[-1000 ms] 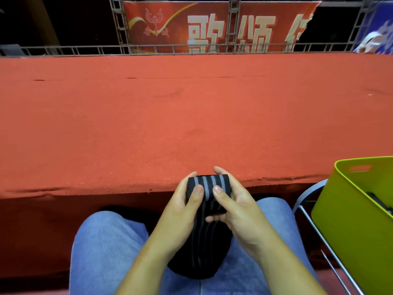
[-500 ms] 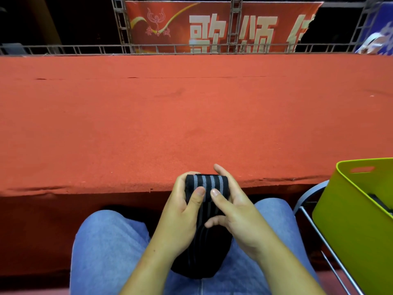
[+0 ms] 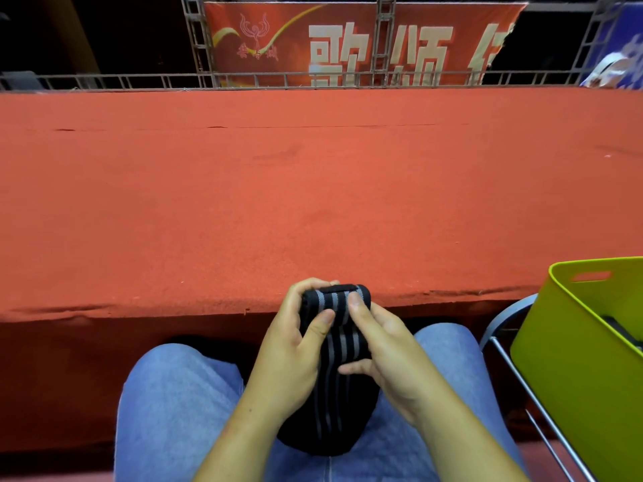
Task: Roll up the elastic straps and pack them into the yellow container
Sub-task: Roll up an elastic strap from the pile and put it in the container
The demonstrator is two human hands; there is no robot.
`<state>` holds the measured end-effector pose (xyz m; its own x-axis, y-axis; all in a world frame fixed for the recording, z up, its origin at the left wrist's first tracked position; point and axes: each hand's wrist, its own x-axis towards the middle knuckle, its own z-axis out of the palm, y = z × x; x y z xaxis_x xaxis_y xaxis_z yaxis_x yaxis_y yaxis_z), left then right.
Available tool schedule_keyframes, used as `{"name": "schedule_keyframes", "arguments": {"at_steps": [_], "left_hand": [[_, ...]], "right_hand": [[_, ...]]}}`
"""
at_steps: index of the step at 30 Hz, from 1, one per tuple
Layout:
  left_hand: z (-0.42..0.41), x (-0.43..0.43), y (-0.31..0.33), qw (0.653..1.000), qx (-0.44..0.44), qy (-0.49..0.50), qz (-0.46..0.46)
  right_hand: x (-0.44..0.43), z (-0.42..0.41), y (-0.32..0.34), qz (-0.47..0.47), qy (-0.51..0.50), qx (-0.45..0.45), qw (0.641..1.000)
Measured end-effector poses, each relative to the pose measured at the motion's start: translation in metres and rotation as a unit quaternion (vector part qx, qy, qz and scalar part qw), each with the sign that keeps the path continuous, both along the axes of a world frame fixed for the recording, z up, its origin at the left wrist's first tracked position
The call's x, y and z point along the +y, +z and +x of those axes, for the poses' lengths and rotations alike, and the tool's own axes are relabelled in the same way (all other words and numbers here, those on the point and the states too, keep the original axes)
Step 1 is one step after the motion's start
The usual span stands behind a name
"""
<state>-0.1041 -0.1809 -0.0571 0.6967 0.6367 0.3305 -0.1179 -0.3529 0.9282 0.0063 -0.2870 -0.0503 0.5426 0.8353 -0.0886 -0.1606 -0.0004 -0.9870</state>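
The elastic strap (image 3: 339,360) sits at lower centre of the frame, held over the person's lap just in front of the near edge of the red platform (image 3: 313,203). It is a wide black woven band with several thin grey stripes running along its length. Its upper end is wound into a tight, stubby roll. The unrolled rest hangs down from the roll in a soft, slightly bulging fold that ends on the blue jeans (image 3: 181,412).

The strap's long axis runs up and down the frame, from the lap toward the platform edge. The roll itself lies crosswise, with its ends pointing left and right.

The left hand (image 3: 292,353) grips the left end of the roll, fingers curled over its top and the thumb pressed on the striped face. The right hand (image 3: 386,353) grips the right side, one digit lying along the roll's right edge and the other fingers curled in against the band lower down.

The yellow container (image 3: 574,360) stands at the right edge of the frame, well apart from the hands. It is a smooth, lime-toned plastic tub with rounded corners and a slot handle near its rim. Something dark lies inside, too little of it showing to tell what. A grey metal tube frame (image 3: 504,342) runs beside and below the container. The platform's covering looks like coarse, felt-like carpet.
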Motion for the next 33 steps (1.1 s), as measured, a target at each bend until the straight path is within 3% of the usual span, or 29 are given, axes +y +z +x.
{"name": "schedule_keyframes", "arguments": {"at_steps": [14,19,23,30,33], "left_hand": [[-0.0011,0.0006,0.0002,0.998,0.009,-0.032,0.05],[-0.0009,0.001,0.002,0.998,-0.019,-0.017,0.054],[-0.0001,0.0008,0.0021,0.998,-0.029,-0.011,0.047],[-0.0001,0.0038,0.0046,0.996,0.0,-0.024,0.087],[-0.0002,0.0064,0.0024,0.997,0.009,-0.027,0.065]], "right_hand": [[0.0049,0.0009,0.0007,0.013,-0.062,0.013,0.998],[0.0041,0.0007,0.0068,0.025,-0.037,0.059,0.997],[0.0016,0.0009,0.0084,-0.016,-0.013,0.036,0.999],[0.0024,0.0006,0.007,-0.002,-0.039,0.04,0.998],[0.0034,0.0014,0.0056,0.007,-0.054,0.04,0.998]]}}
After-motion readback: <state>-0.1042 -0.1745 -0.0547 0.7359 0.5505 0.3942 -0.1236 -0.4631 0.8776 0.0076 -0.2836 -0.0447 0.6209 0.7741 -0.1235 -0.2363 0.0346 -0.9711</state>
